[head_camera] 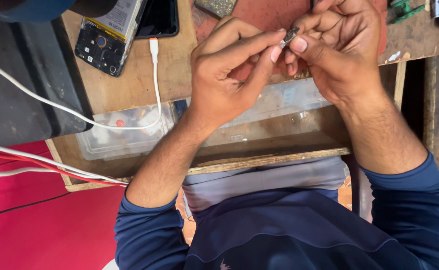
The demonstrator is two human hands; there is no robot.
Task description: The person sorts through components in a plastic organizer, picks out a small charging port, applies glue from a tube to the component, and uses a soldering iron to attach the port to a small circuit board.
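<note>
Both hands meet over the wooden bench [129,85]; left hand [229,75] & right hand [337,55] pinch one small grey metal part [289,36] between thumb and fingertips, held up above a red mat [264,12]. Opened phone [107,35] w/ back off lies far left, white cable [155,75] beside it; clear plastic tray [124,132] sits below the wrists; green tool [403,10] at top right.
</note>
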